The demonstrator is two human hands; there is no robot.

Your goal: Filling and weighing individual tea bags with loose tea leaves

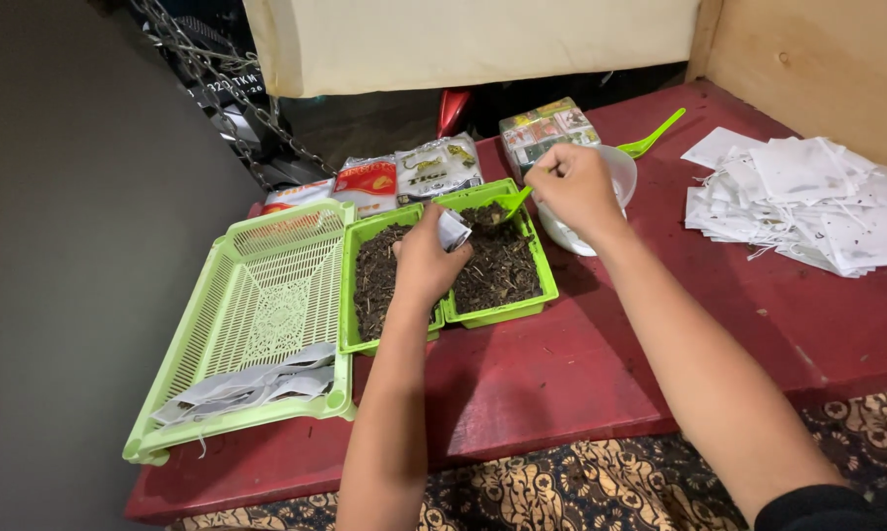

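Head view: a small white bag (453,231) is pinched in left hand (426,264) over the tea trays (492,313), a green spoon (515,202) is clamped by right hand (573,187); tea could be spilled if the spoon is tilted.

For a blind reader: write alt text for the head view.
A left hand holds a small white bag over green trays of dark loose tea while the right hand dips a green spoon; empty bags lie on the red table.
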